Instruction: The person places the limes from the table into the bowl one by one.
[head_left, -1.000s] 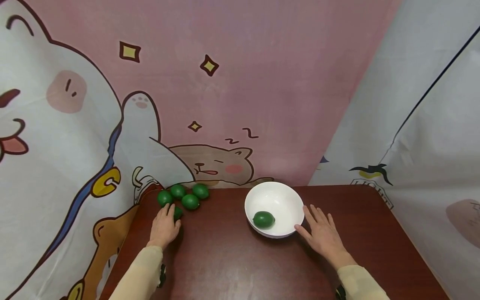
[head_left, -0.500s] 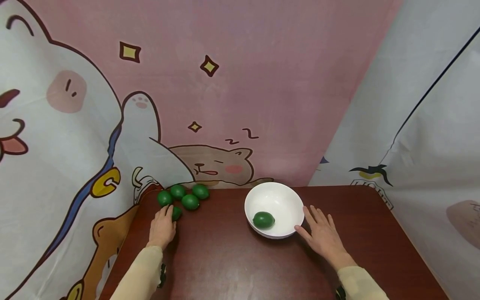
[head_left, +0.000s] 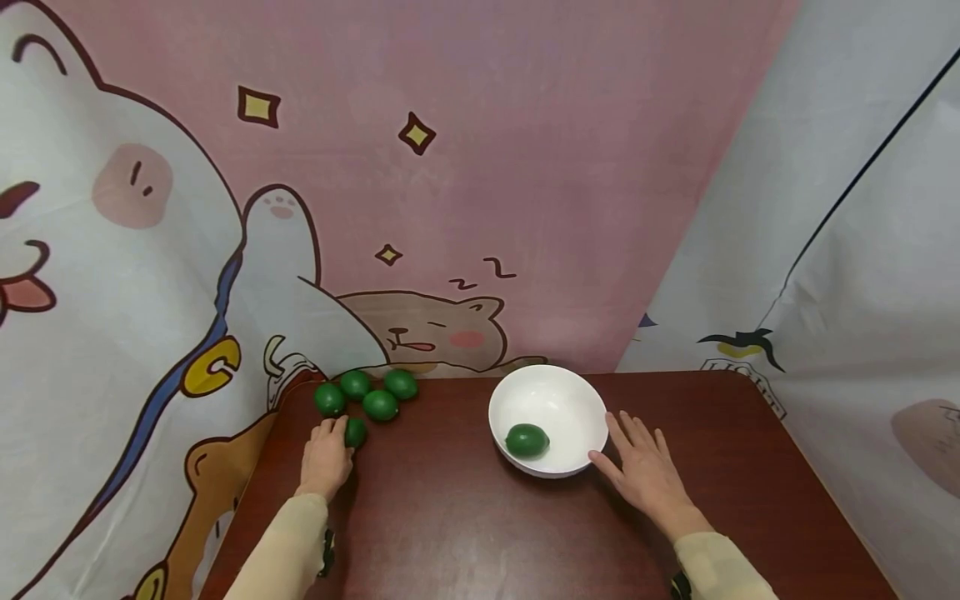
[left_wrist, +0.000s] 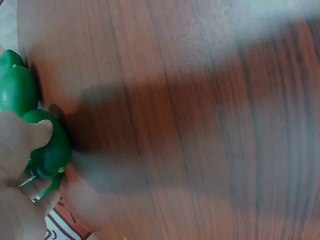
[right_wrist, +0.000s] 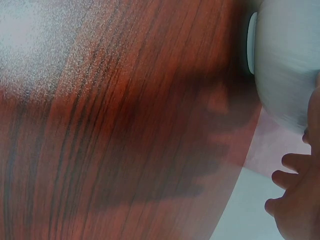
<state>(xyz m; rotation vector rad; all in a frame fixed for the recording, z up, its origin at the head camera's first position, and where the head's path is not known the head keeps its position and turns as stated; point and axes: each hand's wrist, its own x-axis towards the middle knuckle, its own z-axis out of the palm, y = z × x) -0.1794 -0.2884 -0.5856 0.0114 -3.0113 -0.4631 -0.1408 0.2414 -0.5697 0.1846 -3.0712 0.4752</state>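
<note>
My left hand (head_left: 326, 458) grips a green lime (head_left: 356, 432) at the left of the table, thumb on one side and fingers on the other. In the left wrist view, the thumb lies across this lime (left_wrist: 59, 146), and part of it is hidden by the hand. Just beyond it sits a group of several more limes (head_left: 381, 405). My right hand (head_left: 647, 468) has its fingers spread, fingertips at the right side of a white bowl (head_left: 570, 404). One lime (head_left: 527, 441) lies inside that bowl. The bowl's outer wall (right_wrist: 287, 60) shows beside the fingers in the right wrist view.
A dark reddish-brown wooden table (head_left: 450, 517) carries everything. Its far edge meets a hanging cloth (head_left: 570, 208) printed with cartoon animals. The bowl stands near that far edge, right of the limes.
The left hand and its lime have shifted slightly toward the near side, a little apart from the other limes. The right hand and the bowl stay in place.
</note>
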